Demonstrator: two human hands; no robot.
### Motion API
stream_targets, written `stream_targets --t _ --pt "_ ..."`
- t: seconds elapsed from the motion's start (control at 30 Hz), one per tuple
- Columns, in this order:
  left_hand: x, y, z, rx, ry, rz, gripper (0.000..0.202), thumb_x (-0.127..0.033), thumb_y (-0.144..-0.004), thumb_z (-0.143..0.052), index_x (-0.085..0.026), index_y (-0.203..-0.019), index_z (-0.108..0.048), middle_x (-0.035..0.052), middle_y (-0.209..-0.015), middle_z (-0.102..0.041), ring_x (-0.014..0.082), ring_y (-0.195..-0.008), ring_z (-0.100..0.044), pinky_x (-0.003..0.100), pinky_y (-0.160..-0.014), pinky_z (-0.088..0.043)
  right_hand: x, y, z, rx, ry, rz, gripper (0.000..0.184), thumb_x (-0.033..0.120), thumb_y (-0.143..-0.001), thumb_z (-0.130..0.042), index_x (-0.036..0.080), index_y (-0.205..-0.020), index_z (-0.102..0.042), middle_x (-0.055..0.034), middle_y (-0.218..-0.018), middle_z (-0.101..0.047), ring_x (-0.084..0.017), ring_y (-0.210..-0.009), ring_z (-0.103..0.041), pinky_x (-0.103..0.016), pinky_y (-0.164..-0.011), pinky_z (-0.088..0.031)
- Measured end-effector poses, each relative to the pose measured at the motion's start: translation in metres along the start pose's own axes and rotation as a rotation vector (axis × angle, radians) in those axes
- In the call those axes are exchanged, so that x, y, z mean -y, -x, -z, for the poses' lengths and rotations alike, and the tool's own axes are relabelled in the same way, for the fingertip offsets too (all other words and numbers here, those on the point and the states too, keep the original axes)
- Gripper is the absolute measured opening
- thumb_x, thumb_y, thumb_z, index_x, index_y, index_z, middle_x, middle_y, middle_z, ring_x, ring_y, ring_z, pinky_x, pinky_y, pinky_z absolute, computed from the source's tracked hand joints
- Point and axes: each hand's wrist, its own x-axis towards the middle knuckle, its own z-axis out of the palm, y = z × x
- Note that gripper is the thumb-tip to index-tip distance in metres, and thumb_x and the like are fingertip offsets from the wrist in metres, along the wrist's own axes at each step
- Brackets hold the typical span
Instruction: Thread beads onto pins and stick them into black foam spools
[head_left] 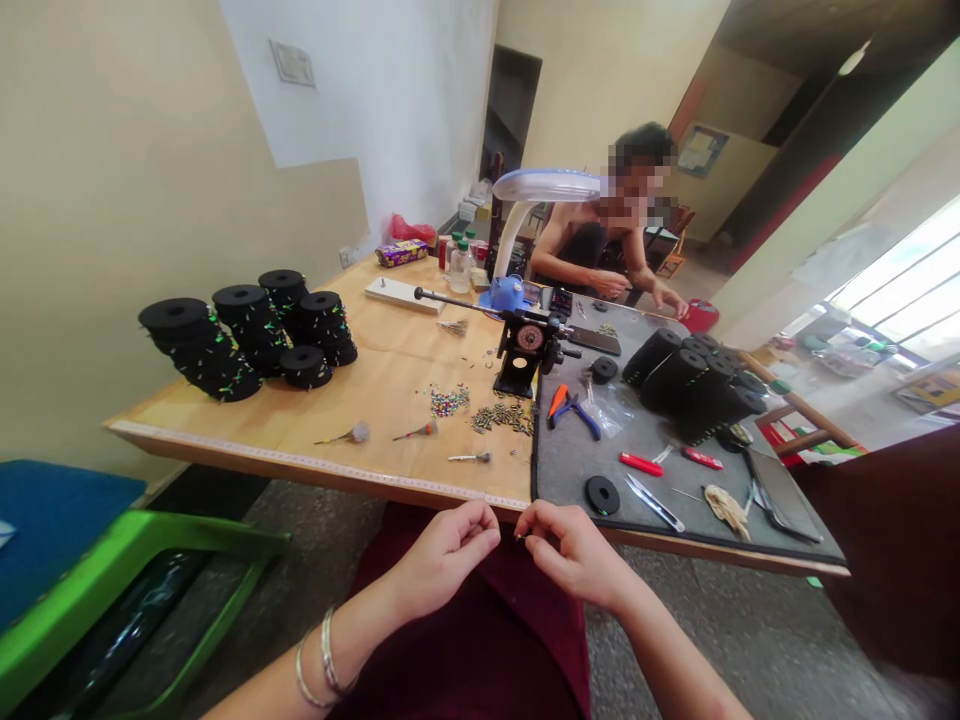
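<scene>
Both my hands meet in front of the table's near edge, above my lap. My left hand has its thumb and forefinger pinched together; anything between them is too small to make out. Close beside it, my right hand pinches a tiny dark piece at its fingertips. The hands are slightly apart. On the grey mat just beyond my right hand lie a black foam spool and a pair of scissors-like snips. A small brush-like bundle rests on the wood beyond my left hand.
Heaps of small brass beads and coloured beads lie mid-table near a black vise. Stacked black spools stand left, more right. Pliers and a red knife lie between. Another person sits opposite.
</scene>
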Motion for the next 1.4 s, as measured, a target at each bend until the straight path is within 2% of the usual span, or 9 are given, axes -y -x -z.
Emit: stream_targets --t 0.17,0.27,0.33,0.43,0.6,0.77,1.03,1.23,1.4 --pt "0.001 0.0 0.001 0.002 -0.002 -0.014 0.019 -0.032 -0.086 -0.048 -0.018 -0.074 -0.048 -0.0053 -0.064 -0.039 0.0117 -0.061 -0.034 0.024 -0.059 -0.031 0.001 0.002 0.003 -0.022 0.04 -0.021 0.01 0.014 -0.08 -0.05 0.017 -0.073 -0.056 0.0075 -0.054 -0.042 -0.008 -0.05 -0.036 -0.019 -0.05 -0.029" --pt "-0.002 0.001 0.001 0.002 -0.022 -0.035 0.016 -0.028 -0.085 -0.049 -0.018 -0.074 -0.049 -0.0045 -0.065 -0.042 0.012 -0.063 -0.038 0.024 -0.061 -0.033 0.002 0.003 0.006 -0.044 0.075 -0.008 0.013 0.018 -0.084 -0.05 0.017 -0.073 -0.057 0.0058 -0.057 -0.047 -0.009 -0.053 -0.041 -0.02 -0.054 -0.032" --pt "-0.005 0.001 -0.001 0.017 -0.044 -0.053 0.008 -0.024 -0.082 -0.054 -0.017 -0.081 -0.051 -0.0046 -0.066 -0.045 0.0119 -0.063 -0.04 0.024 -0.062 -0.034 0.004 0.004 0.006 -0.043 0.09 -0.001 0.013 0.019 -0.084 -0.051 0.017 -0.073 -0.058 0.0045 -0.059 -0.052 -0.009 -0.054 -0.045 -0.02 -0.055 -0.034" --pt "-0.01 0.0 -0.005 0.049 -0.069 -0.072 0.018 -0.023 -0.078 -0.06 -0.017 -0.093 -0.052 -0.0061 -0.063 -0.047 0.0113 -0.06 -0.041 0.023 -0.06 -0.034 0.007 0.003 0.005 -0.032 0.097 -0.01 0.01 0.018 -0.082 -0.054 0.017 -0.073 -0.059 0.0037 -0.06 -0.056 -0.009 -0.054 -0.047 -0.019 -0.054 -0.033" --pt "-0.012 -0.004 -0.009 0.004 -0.091 -0.109 0.014 -0.027 -0.084 -0.052 -0.016 -0.076 -0.055 -0.0025 -0.066 -0.05 0.0122 -0.064 -0.044 0.024 -0.062 -0.035 0.011 0.003 0.007 -0.001 0.096 -0.008 0.01 0.016 -0.082 -0.053 0.018 -0.074 -0.059 0.0054 -0.057 -0.05 -0.009 -0.051 -0.043 -0.019 -0.052 -0.032" --pt "-0.004 -0.003 -0.006 -0.008 -0.04 -0.083 0.012 -0.023 -0.082 -0.049 -0.017 -0.072 -0.053 -0.0022 -0.067 -0.05 0.0133 -0.066 -0.044 0.025 -0.064 -0.036 0.009 0.007 0.013 -0.026 0.109 -0.019 0.012 0.019 -0.084 -0.05 0.018 -0.074 -0.056 0.0074 -0.053 -0.041 -0.009 -0.05 -0.036 -0.02 -0.05 -0.029" --pt "0.0 -0.005 -0.006 0.081 0.212 -0.044 0.011 -0.011 -0.071 -0.048 -0.017 -0.079 -0.053 -0.0001 -0.071 -0.057 0.0149 -0.07 -0.051 0.027 -0.07 -0.041 0.016 0.006 0.014 -0.031 0.12 -0.001 0.014 0.016 -0.085 -0.046 0.018 -0.078 -0.059 0.0045 -0.059 -0.053 -0.009 -0.052 -0.045 -0.02 -0.054 -0.033" --pt "-0.014 -0.006 -0.012 -0.005 0.058 -0.102 0.008 -0.022 -0.08 -0.053 -0.016 -0.076 -0.057 -0.0006 -0.069 -0.056 0.0131 -0.067 -0.049 0.025 -0.066 -0.039 0.021 0.004 0.012 -0.017 0.196 -0.013 0.015 0.017 -0.086 -0.046 0.019 -0.079 -0.058 0.0039 -0.059 -0.056 -0.01 -0.052 -0.047 -0.02 -0.052 -0.032" --pt "-0.011 -0.008 -0.012 -0.024 0.029 -0.109 0.008 -0.019 -0.079 -0.052 -0.016 -0.072 -0.056 -0.0016 -0.066 -0.053 0.0126 -0.065 -0.047 0.024 -0.063 -0.038 0.023 0.005 0.014 0.008 0.182 0.001 0.017 0.018 -0.088 -0.043 0.019 -0.08 -0.059 0.003 -0.061 -0.056 -0.01 -0.054 -0.048 -0.019 -0.054 -0.034"
